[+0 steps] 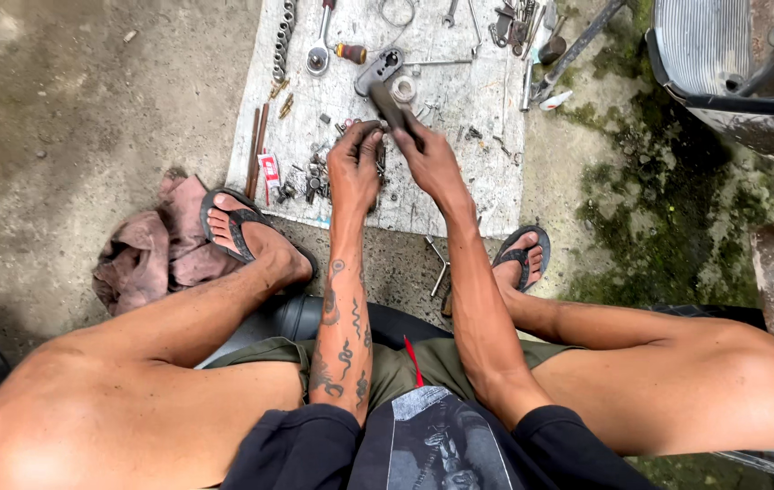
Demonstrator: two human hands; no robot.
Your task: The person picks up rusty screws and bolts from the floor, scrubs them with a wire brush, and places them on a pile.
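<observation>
Currently both hands meet over the grey mat [459, 195] on the concrete floor. Right hand [430, 161] is closed around a dark bar-shaped tool [390, 104]; left hand [353, 168] pinches a small metal part [378, 127] at its tip, fingers curled. Judgement: keep the part steady and aligned while turning. Count: one socket rail [283, 41], one ratchet [319, 54], two copper rods [256, 145], one rag [146, 249].
</observation>
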